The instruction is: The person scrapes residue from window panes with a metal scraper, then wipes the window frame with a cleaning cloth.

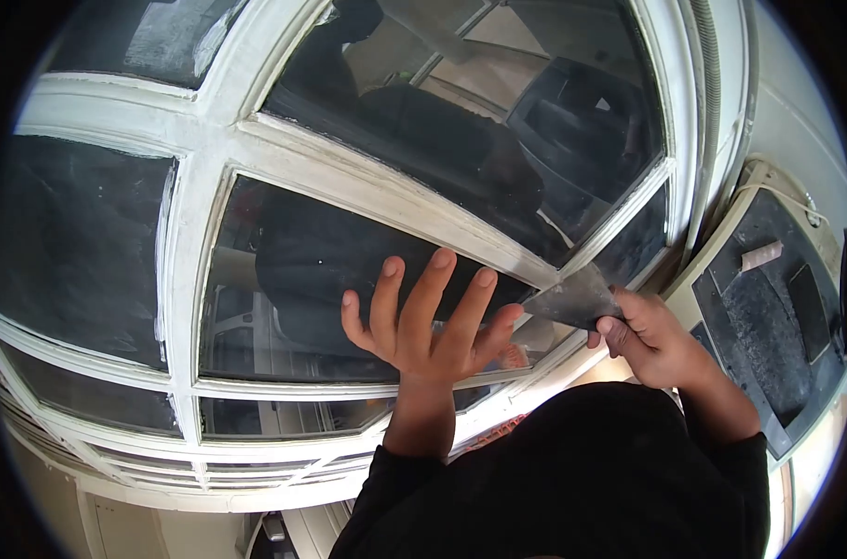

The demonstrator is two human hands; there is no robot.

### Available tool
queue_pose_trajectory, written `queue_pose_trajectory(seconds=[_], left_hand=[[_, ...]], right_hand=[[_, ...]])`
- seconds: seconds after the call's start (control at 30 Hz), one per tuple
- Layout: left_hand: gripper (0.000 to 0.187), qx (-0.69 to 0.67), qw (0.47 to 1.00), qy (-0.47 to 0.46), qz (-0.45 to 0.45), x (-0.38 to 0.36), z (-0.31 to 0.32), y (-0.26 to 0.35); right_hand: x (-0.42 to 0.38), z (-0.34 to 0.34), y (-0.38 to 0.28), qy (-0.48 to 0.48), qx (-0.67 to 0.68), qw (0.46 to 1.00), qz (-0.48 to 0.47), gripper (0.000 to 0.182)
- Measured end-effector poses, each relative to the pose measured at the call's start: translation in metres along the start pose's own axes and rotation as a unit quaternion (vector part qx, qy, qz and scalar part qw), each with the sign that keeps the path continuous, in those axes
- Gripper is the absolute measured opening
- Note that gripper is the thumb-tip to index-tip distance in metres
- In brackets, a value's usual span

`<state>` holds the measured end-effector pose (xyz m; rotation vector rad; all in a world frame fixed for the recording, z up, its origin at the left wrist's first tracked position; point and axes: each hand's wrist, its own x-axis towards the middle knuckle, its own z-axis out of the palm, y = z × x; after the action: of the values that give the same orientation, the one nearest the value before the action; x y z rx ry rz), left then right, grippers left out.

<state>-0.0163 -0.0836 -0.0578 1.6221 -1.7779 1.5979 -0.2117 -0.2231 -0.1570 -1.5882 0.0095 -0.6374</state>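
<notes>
Left hand flat on window pane, fingers spread and released; right hand fingers grasping scraper against white frame.

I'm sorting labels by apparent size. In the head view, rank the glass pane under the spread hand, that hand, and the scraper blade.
1. Glass pane, clearly largest.
2. Left hand, spread flat on the pane.
3. Scraper blade, held in the right hand; its handle is hidden, so only the blade is ranked.
</notes>
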Motion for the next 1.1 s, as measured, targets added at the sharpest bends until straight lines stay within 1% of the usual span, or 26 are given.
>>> queue_pose_trajectory(seconds=[0.03, 0.07, 0.1, 0.13, 0.17, 0.2, 0.27, 0.3, 0.37, 0.5, 0.57, 0.6, 0.67, 0.73, 0.8, 0.87, 0.97, 1.0, 1.1], left_hand=[[0.047, 0.03, 0.999, 0.001, -0.011, -0.001, 0.003, 0.001], [0.047, 0.037, 0.999, -0.004, -0.011, 0.0, 0.006, 0.002], [0.052, 0.031, 0.999, 0.011, -0.008, 0.002, 0.008, 0.002], [0.058, 0.023, 0.999, 0.028, -0.006, 0.003, 0.01, 0.003], [0.064, 0.041, 0.999, 0.008, -0.004, 0.0, 0.01, 0.004], [0.064, 0.043, 0.999, 0.006, -0.004, 0.0, 0.009, 0.005], [0.064, 0.065, 0.996, -0.062, 0.007, 0.001, 0.006, 0.008], [0.064, 0.067, 0.996, -0.065, 0.006, 0.002, 0.006, 0.007], [0.081, 0.104, 0.987, -0.103, 0.064, 0.004, 0.005, 0.004], [0.079, 0.117, 0.984, -0.121, 0.054, 0.004, 0.004, 0.006], [0.077, 0.126, 0.983, -0.125, 0.055, 0.004, 0.004, 0.006], [0.077, 0.127, 0.982, -0.127, 0.054, 0.004, 0.004, 0.007], [0.076, 0.139, 0.98, -0.133, 0.056, 0.004, 0.004, 0.007], [0.076, 0.143, 0.979, -0.137, 0.055, 0.004, 0.003, 0.007], [0.076, 0.148, 0.978, -0.14, 0.054, 0.003, 0.002, 0.007], [0.078, 0.145, 0.979, -0.134, 0.054, 0.001, 0.002, 0.006], [0.081, 0.133, 0.982, -0.13, 0.04, 0.001, 0.002, 0.008], [0.081, 0.139, 0.981, -0.126, 0.041, 0.001, 0.003, 0.008], [0.082, 0.129, 0.984, -0.118, 0.04, 0.002, 0.004, 0.007]], right_hand=[[0.011, -0.005, -0.015, 0.007, 0.01, 1.0, -0.006, 0.013], [0.022, -0.006, -0.025, 0.016, 0.019, 1.0, -0.011, 0.012], [0.033, -0.003, -0.026, 0.011, 0.024, 1.0, -0.012, 0.012], [0.041, -0.001, -0.027, 0.048, 0.046, 0.997, -0.027, 0.013], [0.049, 0.0, -0.028, 0.086, 0.066, 0.993, -0.041, 0.014], [0.055, 0.001, -0.032, 0.083, 0.068, 0.993, -0.041, 0.014], [0.064, -0.001, -0.04, 0.072, 0.046, 0.996, -0.032, 0.016], [0.067, 0.0, -0.041, 0.069, 0.049, 0.996, -0.03, 0.016], [0.07, 0.001, -0.041, 0.068, 0.05, 0.996, -0.022, 0.016], [0.075, 0.002, -0.038, 0.063, 0.053, 0.996, -0.028, 0.017], [0.075, 0.003, -0.036, 0.078, 0.045, 0.995, -0.05, 0.018], [0.076, 0.004, -0.037, 0.077, 0.047, 0.995, -0.049, 0.018], [0.078, 0.004, -0.045, 0.074, 0.074, 0.994, -0.018, 0.02], [0.082, 0.004, -0.048, 0.075, 0.062, 0.995, -0.029, 0.021], [0.086, 0.002, -0.053, 0.076, 0.05, 0.995, -0.041, 0.023], [0.089, -0.001, -0.06, 0.057, 0.07, 0.996, -0.016, 0.025], [0.086, 0.0, -0.053, 0.07, 0.043, 0.996, -0.041, 0.026], [0.087, 0.0, -0.053, 0.067, 0.042, 0.996, -0.048, 0.026], [0.09, -0.001, -0.063, 0.074, 0.041, 0.996, -0.025, 0.02]])
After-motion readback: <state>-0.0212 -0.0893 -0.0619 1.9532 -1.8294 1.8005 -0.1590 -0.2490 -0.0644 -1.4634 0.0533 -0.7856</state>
